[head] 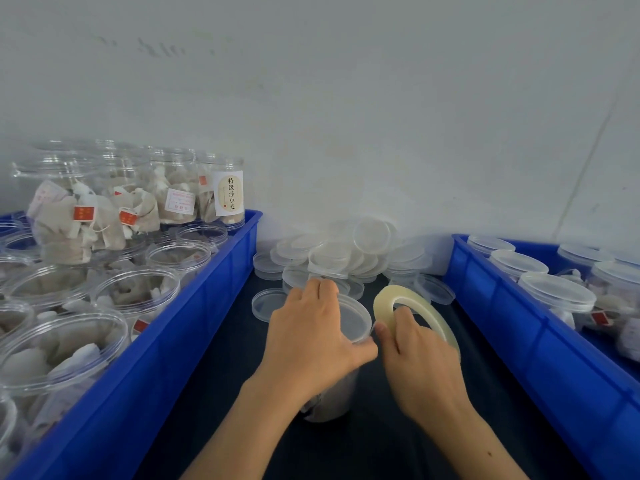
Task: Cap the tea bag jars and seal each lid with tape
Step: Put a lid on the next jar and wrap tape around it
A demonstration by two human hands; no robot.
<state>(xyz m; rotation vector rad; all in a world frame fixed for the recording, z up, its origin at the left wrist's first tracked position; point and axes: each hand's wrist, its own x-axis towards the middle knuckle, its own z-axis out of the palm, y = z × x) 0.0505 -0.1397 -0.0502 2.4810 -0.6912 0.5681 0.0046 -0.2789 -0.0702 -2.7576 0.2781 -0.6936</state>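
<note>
We saw pale grey-white wall [346,98] filling upper half of view, faintly scuffed, with dark smudges near top left. Thin vertical seam ran down wall at far right. Dark tabletop [221,375] stretched below wall, matte, almost black. Light was soft and even, without hard shadows.

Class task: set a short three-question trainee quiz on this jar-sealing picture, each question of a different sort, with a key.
1. True or false: the jar under the left hand already wears its lid.
2. The right hand holds: A scissors, B a tape roll, C a marker.
3. Fill in: the loose lids lie heaped between two blue ____.

Key: 1 true; 2 B; 3 crates.
</note>
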